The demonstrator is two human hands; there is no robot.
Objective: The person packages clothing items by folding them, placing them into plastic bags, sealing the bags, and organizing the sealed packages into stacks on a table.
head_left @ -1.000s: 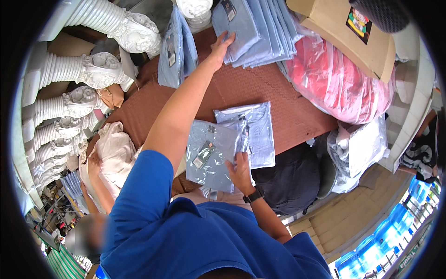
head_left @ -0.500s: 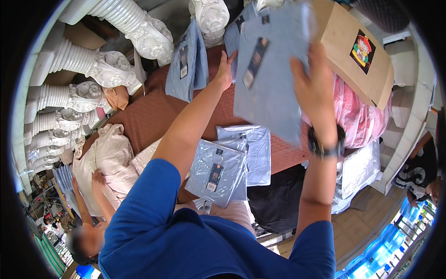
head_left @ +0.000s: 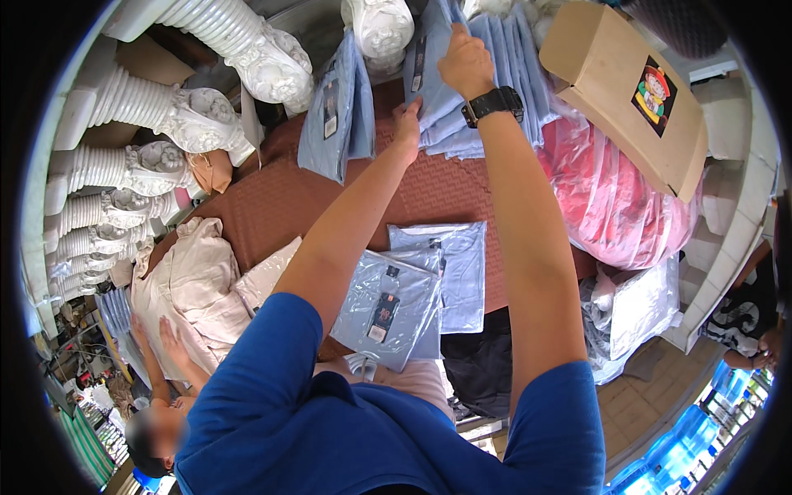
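Note:
At the far middle of the table stands a row of folded blue garments (head_left: 513,74) in clear plastic, packed side by side. My right hand (head_left: 468,62), with a black watch on its wrist, has its fingers curled on the upper part of a folded blue garment (head_left: 433,62) at the row's left end. Lower down, my left hand (head_left: 406,130) pinches that garment's near left edge; its fingertips are partly hidden. Left of it lean more bagged blue garments (head_left: 332,115) with a dark tag. Two bagged blue garments (head_left: 388,301) lie overlapping close to my body.
Brown cloth (head_left: 272,198) covers the table. White carved balusters (head_left: 247,66) line the far and left sides. To the right, a cardboard box (head_left: 615,74) rests on bagged red goods (head_left: 606,190). At the left, another person's hands (head_left: 169,346) touch a beige cloth bundle (head_left: 194,272).
My right hand has carried a bagged blue garment leftward and away from me to the far row. My left hand stays near its place, with its fingers drawn closer together.

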